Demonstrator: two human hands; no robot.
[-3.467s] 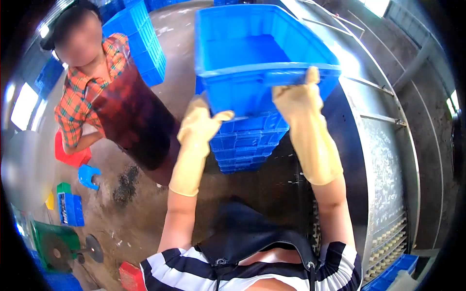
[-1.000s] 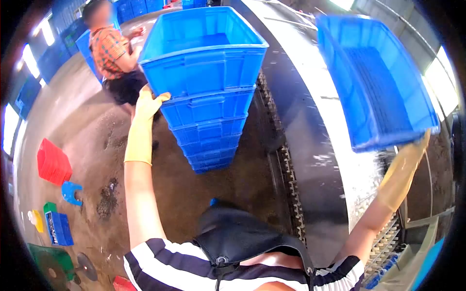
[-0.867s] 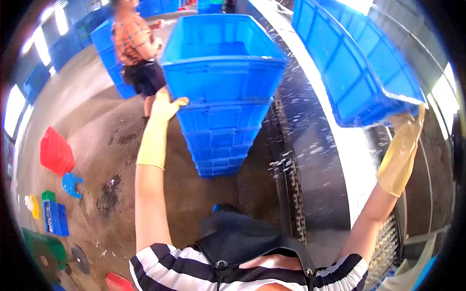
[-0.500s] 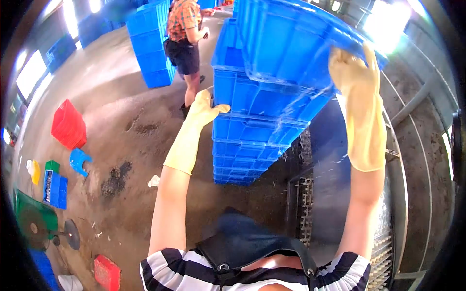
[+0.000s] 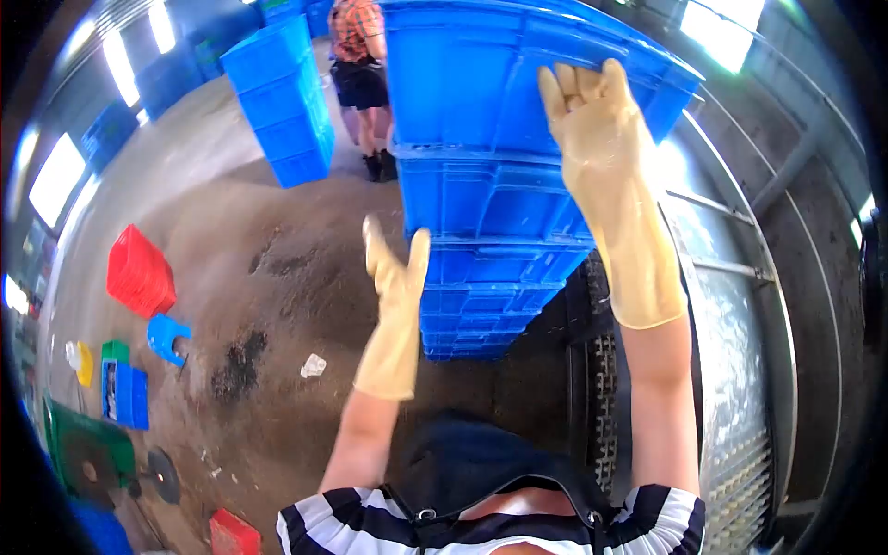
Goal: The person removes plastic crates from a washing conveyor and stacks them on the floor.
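A tall stack of blue plastic crates (image 5: 486,196) rises in front of me. Its top crate (image 5: 453,83) sits squarely on the one below. My right hand (image 5: 597,129), in a cream rubber glove, lies against the front wall of that top crate, below its rim, fingers extended and slightly bent, gripping nothing. Just left of the stack, my left hand (image 5: 396,268) wears a matching glove. Its thumb and fingers are spread, with nothing in them, close to the crates' left edge; whether a finger touches a crate I cannot tell.
Another blue crate stack (image 5: 285,106) stands at back left, near a person (image 5: 359,83) in a checked shirt. Red crates (image 5: 139,273), a blue stool (image 5: 168,339) and a wheeled green cart (image 5: 88,449) are at left. A metal machine with a chain (image 5: 604,398) runs along the right.
The tilted top crate has come down level onto the stack. My right hand has let go of its rim and moved left and down its wall. My left hand has left the crate edge and dropped.
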